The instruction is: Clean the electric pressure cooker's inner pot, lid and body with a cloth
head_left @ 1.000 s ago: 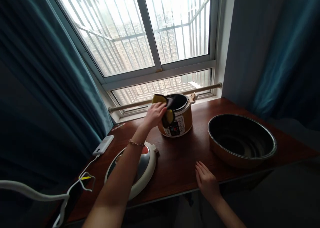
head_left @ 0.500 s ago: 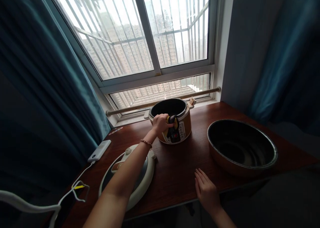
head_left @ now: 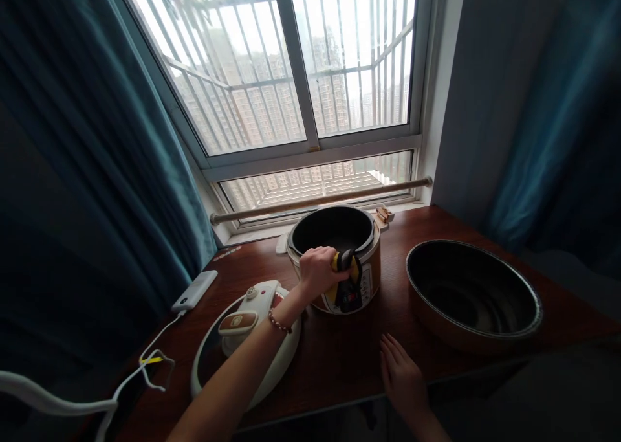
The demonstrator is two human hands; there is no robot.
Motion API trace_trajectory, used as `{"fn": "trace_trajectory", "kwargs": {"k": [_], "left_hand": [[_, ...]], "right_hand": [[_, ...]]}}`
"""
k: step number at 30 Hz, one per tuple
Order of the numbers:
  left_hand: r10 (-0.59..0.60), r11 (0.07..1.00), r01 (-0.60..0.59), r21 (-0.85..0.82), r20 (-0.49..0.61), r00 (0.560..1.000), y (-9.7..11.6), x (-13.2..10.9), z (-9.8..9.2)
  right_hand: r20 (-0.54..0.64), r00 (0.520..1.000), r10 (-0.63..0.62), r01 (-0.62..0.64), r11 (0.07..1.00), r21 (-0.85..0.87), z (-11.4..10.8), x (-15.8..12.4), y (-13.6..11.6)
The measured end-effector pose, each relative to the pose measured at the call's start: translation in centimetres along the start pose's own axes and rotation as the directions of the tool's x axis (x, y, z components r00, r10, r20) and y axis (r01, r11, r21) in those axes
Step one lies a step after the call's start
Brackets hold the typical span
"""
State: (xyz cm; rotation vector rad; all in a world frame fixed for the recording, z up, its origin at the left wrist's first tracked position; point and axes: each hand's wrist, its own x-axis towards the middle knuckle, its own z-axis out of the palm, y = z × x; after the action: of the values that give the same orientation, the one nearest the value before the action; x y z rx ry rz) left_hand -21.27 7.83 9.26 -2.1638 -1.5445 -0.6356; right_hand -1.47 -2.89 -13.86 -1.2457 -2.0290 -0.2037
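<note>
The left hand (head_left: 317,270) reaches to the far middle of the tabletop (head_left: 339,354), its fingers closed around a yellow and dark cloth (head_left: 348,265) that is pressed against the near rim of an open cooker (head_left: 371,283). The cloth hangs over the rim, just above the cooker's control panel. The cooker stands upright near the window, with its dark inside showing. The right hand (head_left: 402,380) lies flat on the near edge of the tabletop, fingers spread and holding nothing, well apart from the cooker. Left of the cooker, partly under the left forearm, the cooker's white lid (head_left: 213,358) lies on the tabletop. To the right sits 1 large dark bowl (head_left: 473,293). At the far left lies a white power bank (head_left: 195,291) with a white cable (head_left: 160,331) running toward the near left. A wooden rod (head_left: 320,200) rests along the window sill behind the cooker.
</note>
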Motion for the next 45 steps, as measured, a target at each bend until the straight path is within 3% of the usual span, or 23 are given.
{"fn": "trace_trajectory", "kwargs": {"k": [7, 14, 19, 22, 26, 28, 31, 34, 38, 41, 45], "left_hand": [[0.046, 0.994, -0.046, -0.094, -0.002, 0.999, 2.3, -3.1, -2.8], [0.089, 0.988, -0.091, -0.125, -0.027, 0.996, 2.9, -4.9, -3.5], [0.153, 0.983, -0.147, -0.110, 0.055, 0.987, 2.6, -4.9, -4.4], [0.229, 0.966, -0.212, -0.152, 0.105, 0.968, 2.1, -4.8, -5.2], [0.312, 0.932, -0.270, -0.243, 0.154, 0.937, 0.1, -4.9, -6.1], [0.366, 0.902, -0.302, -0.309, 0.174, 0.914, -1.7, -5.0, -6.4], [0.407, 0.857, -0.296, -0.422, 0.202, 0.891, -5.1, -4.8, -6.8], [0.339, 0.852, -0.189, -0.488, 0.240, 0.910, -8.3, -3.9, -6.8], [0.212, 0.849, -0.011, -0.529, 0.320, 0.923, -11.1, -1.2, -5.6], [0.168, 0.866, 0.054, -0.497, 0.390, 0.905, -11.9, 1.8, -3.8], [0.184, 0.923, -0.007, -0.386, 0.426, 0.886, -11.1, 5.8, -1.2]], "right_hand": [[0.016, 1.000, -0.011, 0.011, 1.000, 0.016, 0.2, -0.2, 0.1], [0.038, 0.999, -0.011, 0.009, 0.998, 0.059, -0.1, 0.0, 0.4], [-0.055, 0.996, 0.070, -0.056, 0.973, 0.223, -2.5, 0.9, -0.1], [-0.180, 0.977, 0.114, -0.053, 0.948, 0.312, -5.9, 3.4, -1.0], [-0.281, 0.958, 0.053, 0.067, 0.914, 0.401, -10.6, 9.5, -2.7], [-0.297, 0.955, 0.019, 0.116, 0.895, 0.430, -11.6, 12.8, -3.3], [-0.301, 0.952, -0.055, 0.182, 0.893, 0.412, -11.3, 16.4, -3.6], [-0.299, 0.945, -0.129, 0.233, 0.910, 0.344, -10.1, 17.7, -3.5], [-0.327, 0.939, -0.105, 0.216, 0.921, 0.323, -9.2, 17.5, -3.6], [-0.348, 0.934, -0.083, 0.204, 0.923, 0.327, -9.0, 17.4, -3.8], [-0.372, 0.924, -0.091, 0.218, 0.924, 0.315, -8.8, 17.6, -3.8]]}}
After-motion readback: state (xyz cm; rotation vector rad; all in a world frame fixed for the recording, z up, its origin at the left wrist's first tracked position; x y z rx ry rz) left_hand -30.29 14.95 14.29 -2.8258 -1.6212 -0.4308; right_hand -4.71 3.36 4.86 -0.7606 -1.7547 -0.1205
